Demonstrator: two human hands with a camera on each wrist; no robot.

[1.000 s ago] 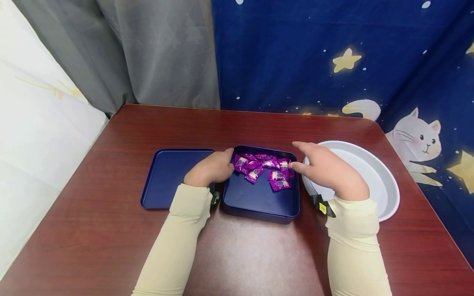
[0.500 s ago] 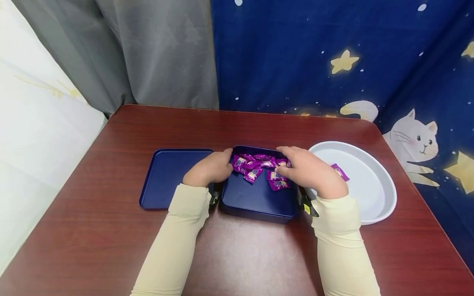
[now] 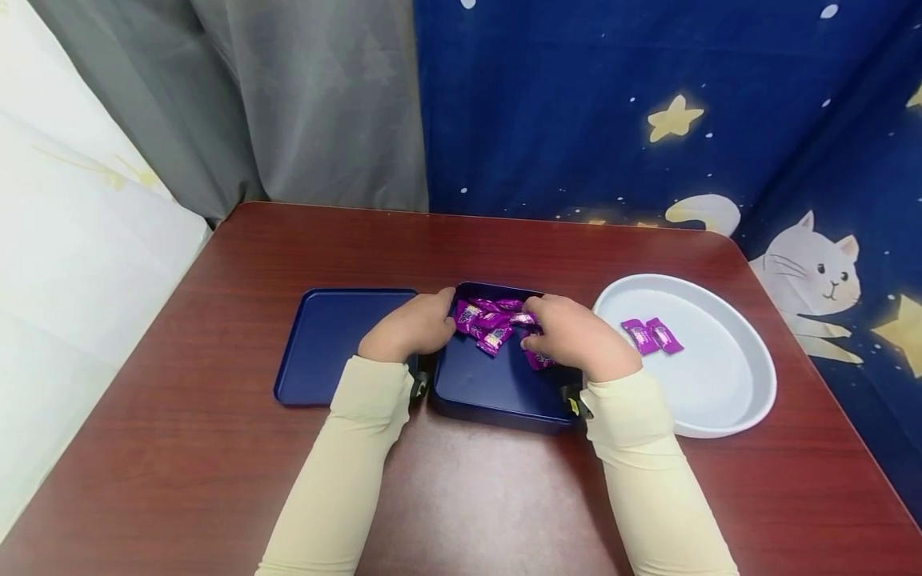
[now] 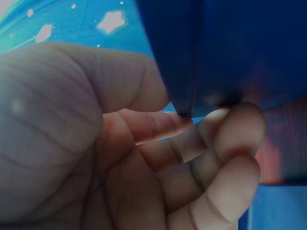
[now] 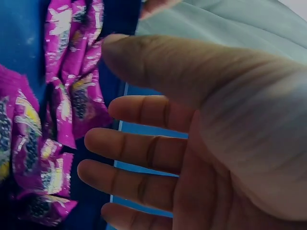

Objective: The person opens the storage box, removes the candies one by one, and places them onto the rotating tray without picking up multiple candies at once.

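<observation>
A square navy box (image 3: 490, 390) stands mid-table with several purple wrapped candies (image 3: 494, 342) toward its far side. At its left wall, my left hand (image 3: 416, 326) holds the box; the left wrist view shows the thumb and curled fingertips (image 4: 240, 129) at the box's edge. My right hand (image 3: 579, 340) reaches over the box's right wall. Its fingers are spread close beside the candies (image 5: 86, 100) in the right wrist view, with nothing between thumb and fingers. Part of the candy pile is hidden beneath this hand in the head view.
To the right stands a round white tray (image 3: 720, 376) with two purple candies (image 3: 651, 336) in it. A flat navy lid (image 3: 324, 344) lies left of the box, partly covered by the left hand. Curtains hang behind the wooden table (image 3: 461, 496).
My right hand has moved left from beside the white tray to over the candies in the box, uncovering two candies in the tray. The left hand has stayed at the box.
</observation>
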